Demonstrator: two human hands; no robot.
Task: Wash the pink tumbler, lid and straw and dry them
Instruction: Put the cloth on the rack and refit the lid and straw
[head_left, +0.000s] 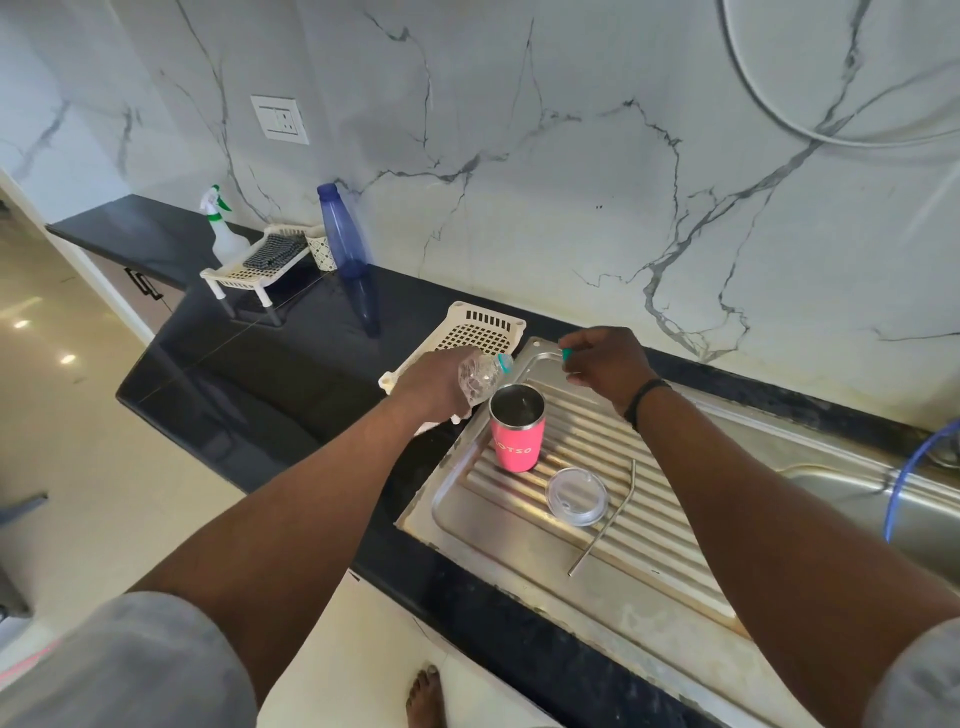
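Note:
The pink tumbler (516, 434) stands upright and open on the ribbed steel drainboard (649, 551). Its clear lid (576, 495) lies flat just in front of it, and the metal straw (605, 519) lies to the lid's right. My left hand (434, 387) grips a clear plastic water bottle (480, 378), tipped so its mouth points over the tumbler's rim. Behind the tumbler, my right hand (605, 364) pinches the bottle's small teal cap (567, 355).
A cream perforated tray (483, 330) lies on the black counter (270, 364) left of the drainboard. Farther back stand a blue bottle (343, 231), a spray bottle (223, 228) and a small rack (257, 265) with a cloth. The sink basin (852, 499) and a blue hose (906, 467) are at right.

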